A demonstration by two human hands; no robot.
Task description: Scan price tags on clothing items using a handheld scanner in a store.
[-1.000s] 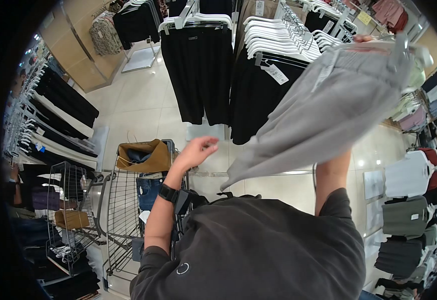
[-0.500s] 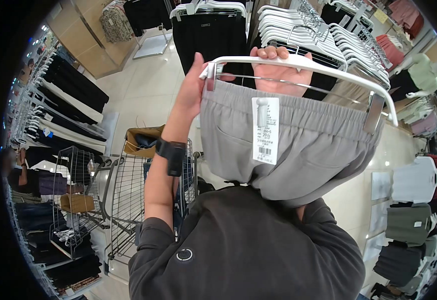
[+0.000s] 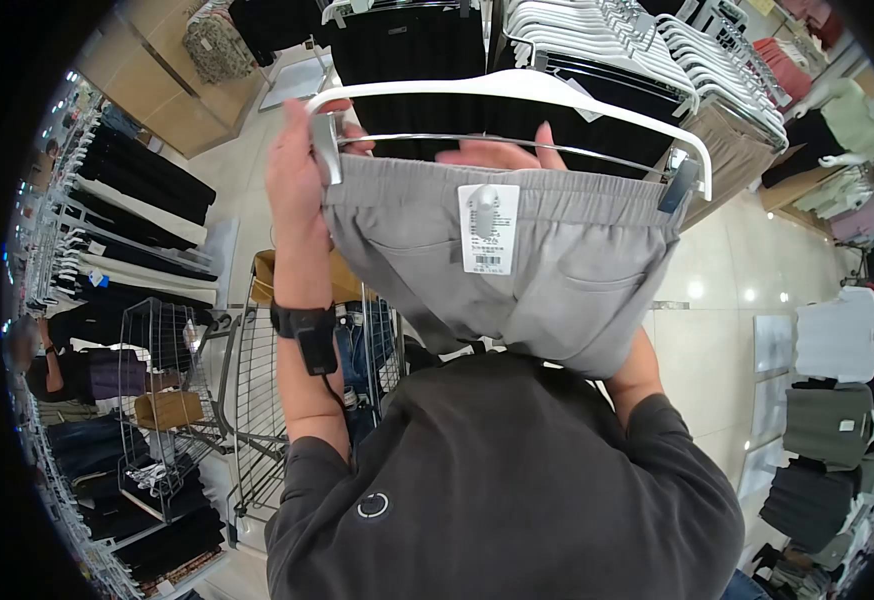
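Note:
Grey pants (image 3: 567, 265) with an elastic waistband hang from a white hanger (image 3: 517, 88) by metal clips at both ends. A white price tag (image 3: 489, 230) lies on the waistband. My left hand (image 3: 302, 170) is closed round the left end of the hanger, by the clip; a black band sits on that wrist. Behind the waistband, below the hanger's middle, shows my right hand (image 3: 507, 153), with fingers apart and its lower part hidden by the pants.
A rack of white hangers (image 3: 597, 45) with dark pants stands ahead. Wire shopping carts (image 3: 257, 380) are at the left, with jeans in one. Black pants (image 3: 137, 165) hang at far left, near another person's arm (image 3: 54, 370). Tops (image 3: 837, 340) hang at right.
The hanger and pants have moved left and are more level. My right hand has let go of the hanger's top bar and dropped behind the waistband. My left hand has shifted left with the hanger.

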